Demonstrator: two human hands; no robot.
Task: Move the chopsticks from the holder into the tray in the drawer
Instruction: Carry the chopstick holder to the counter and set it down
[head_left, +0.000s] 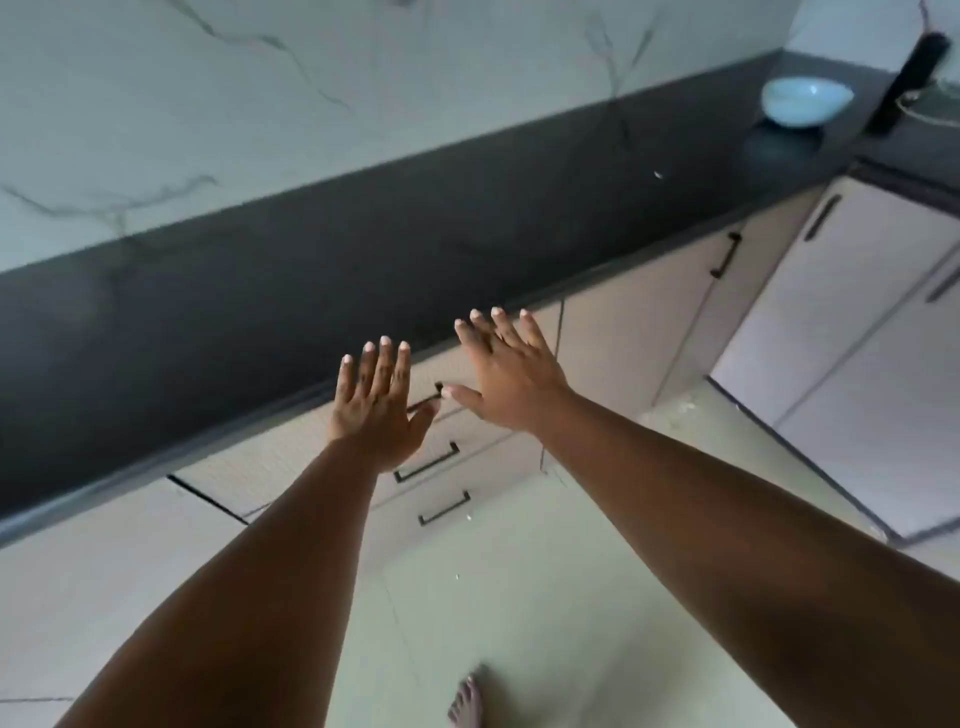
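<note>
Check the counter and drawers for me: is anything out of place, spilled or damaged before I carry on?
Nothing looks broken or spilled. The three drawers are all closed, both hands, left and right, are open and empty in front of them, and a bowl sits upright on the counter. A few pale specks dot the floor. No chopsticks or holder in view.

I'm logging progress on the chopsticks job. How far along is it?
Nothing looks done: the three beige drawers under the black countertop are all closed. In hand: the left hand and right hand, fingers straight, are spread before the top drawer, holding nothing. Left: everything. No chopsticks, holder or tray are in view.
</note>
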